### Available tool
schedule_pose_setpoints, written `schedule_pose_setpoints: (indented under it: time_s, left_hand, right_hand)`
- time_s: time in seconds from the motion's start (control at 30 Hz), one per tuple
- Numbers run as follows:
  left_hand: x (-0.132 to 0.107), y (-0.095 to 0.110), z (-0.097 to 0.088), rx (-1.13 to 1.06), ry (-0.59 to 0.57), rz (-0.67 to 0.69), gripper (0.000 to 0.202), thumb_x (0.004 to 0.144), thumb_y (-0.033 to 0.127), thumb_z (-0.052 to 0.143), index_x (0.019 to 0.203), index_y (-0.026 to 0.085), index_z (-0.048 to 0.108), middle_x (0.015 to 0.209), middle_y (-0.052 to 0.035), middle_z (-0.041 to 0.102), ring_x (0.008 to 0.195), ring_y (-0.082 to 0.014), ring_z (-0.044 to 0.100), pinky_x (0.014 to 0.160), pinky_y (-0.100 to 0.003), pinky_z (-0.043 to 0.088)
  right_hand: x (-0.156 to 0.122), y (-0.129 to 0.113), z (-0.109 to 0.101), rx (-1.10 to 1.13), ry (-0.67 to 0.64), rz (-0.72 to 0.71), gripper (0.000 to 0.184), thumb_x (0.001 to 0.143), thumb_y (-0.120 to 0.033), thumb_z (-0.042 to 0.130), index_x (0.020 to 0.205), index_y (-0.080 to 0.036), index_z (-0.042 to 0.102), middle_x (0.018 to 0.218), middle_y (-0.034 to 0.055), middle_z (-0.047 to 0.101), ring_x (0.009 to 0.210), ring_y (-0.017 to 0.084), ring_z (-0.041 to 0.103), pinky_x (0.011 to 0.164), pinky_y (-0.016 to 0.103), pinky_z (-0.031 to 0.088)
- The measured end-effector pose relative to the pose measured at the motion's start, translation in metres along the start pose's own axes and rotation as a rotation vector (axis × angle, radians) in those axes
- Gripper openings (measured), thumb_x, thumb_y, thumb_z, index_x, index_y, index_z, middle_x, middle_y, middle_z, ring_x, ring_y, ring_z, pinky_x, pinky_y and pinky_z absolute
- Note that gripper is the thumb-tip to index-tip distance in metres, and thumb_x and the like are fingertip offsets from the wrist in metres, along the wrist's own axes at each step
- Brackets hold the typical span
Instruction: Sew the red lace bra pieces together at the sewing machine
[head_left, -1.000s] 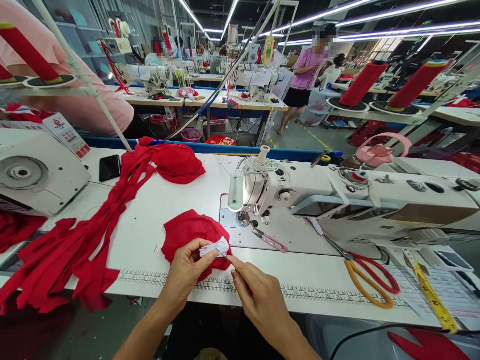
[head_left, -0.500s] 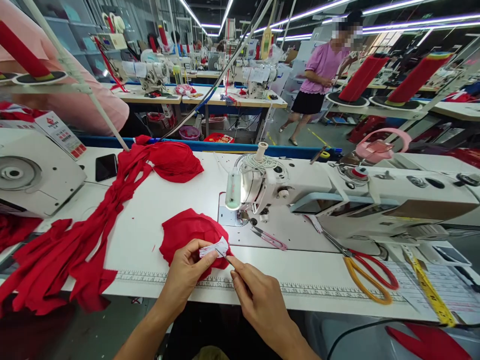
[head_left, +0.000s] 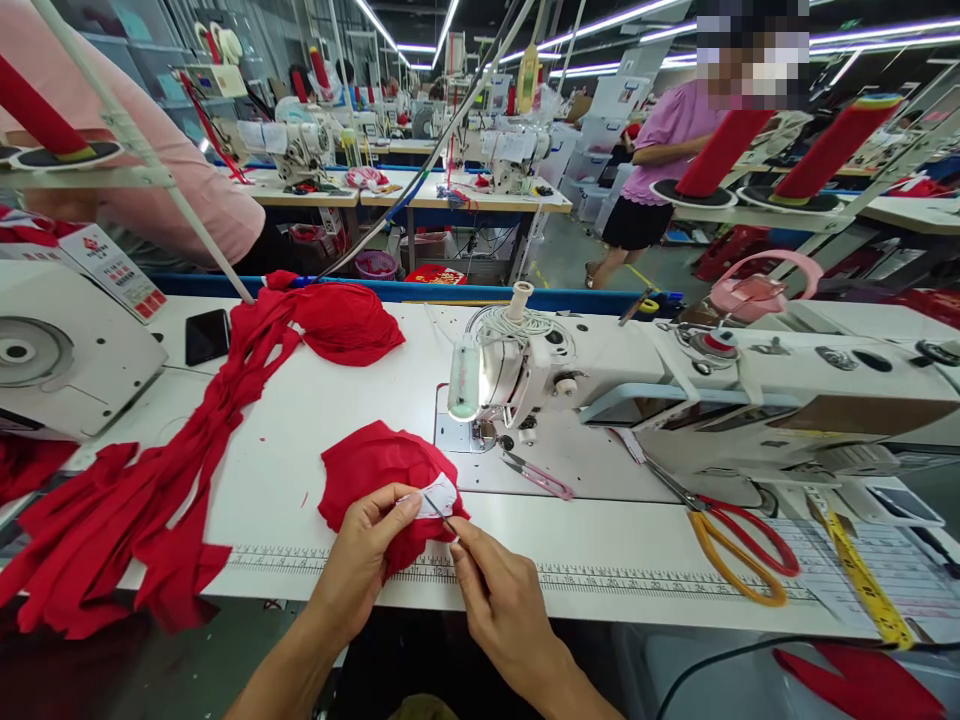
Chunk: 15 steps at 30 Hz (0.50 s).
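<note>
My left hand pinches a small white label against a folded red fabric piece at the table's near edge. My right hand is closed on a thin pointed metal tool, its tip touching the label. The white sewing machine stands just behind, with its needle area to the right of the fabric.
A long pile of red fabric strips runs along the left. Small snips and orange-handled scissors lie right of the needle. A yellow tape measure, a phone and another machine share the table. A person in purple walks behind.
My hands drew slightly nearer to me, and the tool's tip moved onto the label. The person in purple walked to the right.
</note>
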<state>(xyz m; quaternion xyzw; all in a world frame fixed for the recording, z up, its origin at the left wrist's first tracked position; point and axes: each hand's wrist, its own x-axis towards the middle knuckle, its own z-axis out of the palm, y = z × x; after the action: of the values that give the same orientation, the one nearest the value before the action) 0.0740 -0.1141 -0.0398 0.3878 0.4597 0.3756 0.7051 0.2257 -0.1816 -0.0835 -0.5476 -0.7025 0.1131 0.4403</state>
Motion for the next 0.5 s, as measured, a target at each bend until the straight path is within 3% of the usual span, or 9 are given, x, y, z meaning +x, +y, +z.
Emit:
schedule_pose_setpoints:
  time_s: [0.07, 0.13, 0.23, 0.4, 0.5]
  left_hand:
    - [0.0, 0.0, 0.0, 0.028, -0.01, 0.019, 0.031, 0.076, 0.047, 0.077, 0.084, 0.018, 0.072, 0.08, -0.002, 0.066, 0.078, -0.0153, 0.058, 0.073, -0.024, 0.048]
    - [-0.001, -0.001, 0.0, 0.109, -0.013, 0.049, 0.032, 0.077, 0.049, 0.076, 0.085, 0.018, 0.073, 0.081, -0.0021, 0.066, 0.08, -0.016, 0.058, 0.074, -0.024, 0.047]
    - [-0.003, -0.003, -0.003, 0.191, 0.012, 0.051, 0.034, 0.078, 0.05, 0.074, 0.09, 0.019, 0.075, 0.086, -0.0033, 0.068, 0.084, -0.0176, 0.058, 0.075, -0.024, 0.047]
    - [-0.004, -0.003, -0.006, 0.241, -0.006, 0.056, 0.035, 0.084, 0.05, 0.069, 0.101, 0.019, 0.073, 0.095, -0.0044, 0.069, 0.091, -0.0186, 0.059, 0.081, -0.025, 0.047]
    - [-0.004, -0.002, -0.006, 0.322, -0.037, 0.112, 0.032, 0.088, 0.048, 0.065, 0.101, 0.02, 0.072, 0.096, -0.0032, 0.067, 0.092, -0.0176, 0.059, 0.082, -0.025, 0.046]
  right_hand:
    - [0.002, 0.0, 0.002, 0.038, 0.018, 0.019, 0.026, 0.102, -0.019, 0.04, 0.122, -0.019, 0.058, 0.1, 0.0074, 0.074, 0.083, 0.017, 0.072, 0.073, 0.025, 0.057]
    - [0.004, 0.002, -0.001, 0.08, 0.077, 0.101, 0.022, 0.103, -0.021, 0.039, 0.116, -0.02, 0.057, 0.089, 0.0037, 0.071, 0.068, 0.014, 0.068, 0.063, 0.023, 0.053]
    - [0.011, 0.006, -0.011, 0.145, 0.183, 0.234, 0.018, 0.104, -0.026, 0.039, 0.111, -0.021, 0.055, 0.065, -0.0055, 0.055, 0.045, 0.01, 0.047, 0.046, 0.021, 0.04]
    - [0.027, 0.006, -0.027, 0.253, 0.009, 0.153, 0.014, 0.102, -0.026, 0.045, 0.105, -0.022, 0.058, 0.086, 0.0011, 0.058, 0.07, 0.013, 0.056, 0.061, 0.023, 0.046]
    - [0.038, 0.004, -0.025, 0.225, -0.016, 0.045, 0.013, 0.098, -0.024, 0.057, 0.11, -0.023, 0.062, 0.084, 0.0006, 0.057, 0.073, 0.014, 0.055, 0.063, 0.024, 0.046]
